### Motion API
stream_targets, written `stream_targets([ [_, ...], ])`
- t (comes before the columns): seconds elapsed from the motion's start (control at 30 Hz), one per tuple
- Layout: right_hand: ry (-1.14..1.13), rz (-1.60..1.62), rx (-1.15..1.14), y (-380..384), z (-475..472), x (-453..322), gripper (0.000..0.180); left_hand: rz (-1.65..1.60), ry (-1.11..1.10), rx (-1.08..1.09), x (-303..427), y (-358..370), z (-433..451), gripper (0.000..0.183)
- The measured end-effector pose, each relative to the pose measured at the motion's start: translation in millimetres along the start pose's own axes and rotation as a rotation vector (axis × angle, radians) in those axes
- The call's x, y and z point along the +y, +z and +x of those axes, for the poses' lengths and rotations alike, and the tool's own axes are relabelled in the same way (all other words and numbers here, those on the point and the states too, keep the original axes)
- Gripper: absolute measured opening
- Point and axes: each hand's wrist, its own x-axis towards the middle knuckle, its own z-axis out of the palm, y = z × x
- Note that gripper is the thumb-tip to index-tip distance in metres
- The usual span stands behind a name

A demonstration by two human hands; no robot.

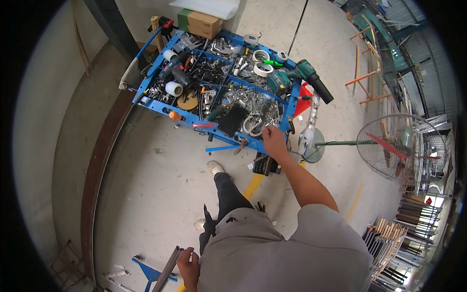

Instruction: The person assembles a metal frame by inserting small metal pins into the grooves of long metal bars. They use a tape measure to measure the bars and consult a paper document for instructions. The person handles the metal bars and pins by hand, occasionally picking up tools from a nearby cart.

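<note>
My right hand (274, 144) is over the front right corner of a blue metal cart (262, 146), fingers curled. Whether a small piece sits between its fingertips is hidden. Just left of the fingertips, a pale coiled cable or hose (251, 126) lies beside a compartment of loose screws and bolts (239, 98). A flat black rectangular object (233, 120) rests across the cart's front rim. Low by my side, my left hand (188, 268) has bent fingers close to the end of a dark metal bar (167, 270). I cannot tell whether it grips the bar.
Atop the cart lie a green cordless blower (310, 78), rolls of white tape (262, 69), a cordless drill (175, 65) and a cardboard box (200, 23). A caged pedestal fan (401, 146) stands right. Black boxes (262, 165) sit below the cart's corner. Several stacked bars (386, 241) are lower right.
</note>
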Motion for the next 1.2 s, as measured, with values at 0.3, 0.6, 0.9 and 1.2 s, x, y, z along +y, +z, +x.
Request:
stream_targets([
  [0.3,-0.341,-0.269,-1.080,145,-119,80,0.032,0.089,-0.087,-0.050,53,-10,71,0.018],
  [0.6,-0.379,-0.419,-1.279,138,-89,22,0.039,0.053,-0.004,-0.117,54,-8,82,0.020],
  [0.9,-0.265,-0.179,-0.272,-68,16,-50,0.042,0.524,0.325,-0.430,3,-5,133,0.018],
  [1.2,-0.198,-0.534,-0.072,-110,310,0,0.060,0.509,0.198,-0.204,34,54,141,0.021],
])
